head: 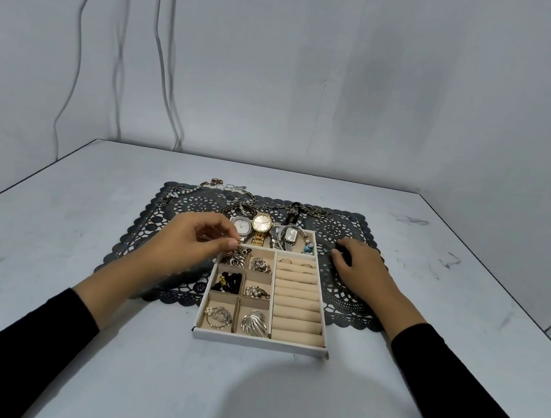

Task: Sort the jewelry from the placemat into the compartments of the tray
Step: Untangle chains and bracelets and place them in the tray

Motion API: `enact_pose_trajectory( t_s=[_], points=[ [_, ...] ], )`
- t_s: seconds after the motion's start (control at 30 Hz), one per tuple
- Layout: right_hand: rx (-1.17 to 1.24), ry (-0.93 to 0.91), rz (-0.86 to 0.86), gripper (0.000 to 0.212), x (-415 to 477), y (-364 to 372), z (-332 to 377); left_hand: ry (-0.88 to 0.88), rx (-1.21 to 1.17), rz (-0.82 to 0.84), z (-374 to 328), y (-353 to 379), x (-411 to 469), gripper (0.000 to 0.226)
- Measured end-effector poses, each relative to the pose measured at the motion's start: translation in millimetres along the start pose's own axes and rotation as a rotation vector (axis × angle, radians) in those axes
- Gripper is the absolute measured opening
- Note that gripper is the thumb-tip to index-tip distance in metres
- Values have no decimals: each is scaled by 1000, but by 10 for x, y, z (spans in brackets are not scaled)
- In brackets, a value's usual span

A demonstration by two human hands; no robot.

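left hand [195, 239] pinched a silver piece [240, 240], tray [259, 343] cubby right below it, right hand [360, 270] sat on placemat [336, 224], grip unclear

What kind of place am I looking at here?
Probably a plain indoor workroom, not a shop: a scuffed pale grey table, a bare whitish wall with loose cables hanging down it, and a beige compartmented jewelry tray.

Cool, dim, even light gives everything a blue-grey cast. A broad, soft, round shadow lies on the pale grey table [91, 308] at lower centre, so the light comes from behind. The round gold watch face [262, 222] glares. Table edges bow toward the frame's corners; fine detail is soft.
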State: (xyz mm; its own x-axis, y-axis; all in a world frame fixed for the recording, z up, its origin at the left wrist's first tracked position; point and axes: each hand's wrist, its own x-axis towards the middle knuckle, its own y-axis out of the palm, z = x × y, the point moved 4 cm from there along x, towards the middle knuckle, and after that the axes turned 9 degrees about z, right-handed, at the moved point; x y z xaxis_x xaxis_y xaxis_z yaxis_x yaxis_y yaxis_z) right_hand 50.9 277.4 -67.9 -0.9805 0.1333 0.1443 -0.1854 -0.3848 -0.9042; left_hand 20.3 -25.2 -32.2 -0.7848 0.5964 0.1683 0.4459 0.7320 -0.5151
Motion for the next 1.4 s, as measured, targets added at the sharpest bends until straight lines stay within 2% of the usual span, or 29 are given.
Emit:
enact_pose_trajectory(
  t_s=[0.4,0.6,0.73,0.93,1.2,1.4],
  points=[
    [-21,0,5,38,20,15,-16,56,298,98,-6,-168,48,12],
    [-24,-4,-5,37,9,12,-8,84,232,84,-12,-146,43,13],
    [-22,-2,-3,38,16,11,-2,126,322,136,-46,-73,79,16],
    [-21,5,3,38,24,23,-21,129,321,79,-72,-14,140,17],
    [-15,-5,2,38,33,23,-30,199,476,143,-89,88,218,17],
    [-8,-6,0,38,26,16,-23,146,508,143,-43,7,211,19]
  ],
)
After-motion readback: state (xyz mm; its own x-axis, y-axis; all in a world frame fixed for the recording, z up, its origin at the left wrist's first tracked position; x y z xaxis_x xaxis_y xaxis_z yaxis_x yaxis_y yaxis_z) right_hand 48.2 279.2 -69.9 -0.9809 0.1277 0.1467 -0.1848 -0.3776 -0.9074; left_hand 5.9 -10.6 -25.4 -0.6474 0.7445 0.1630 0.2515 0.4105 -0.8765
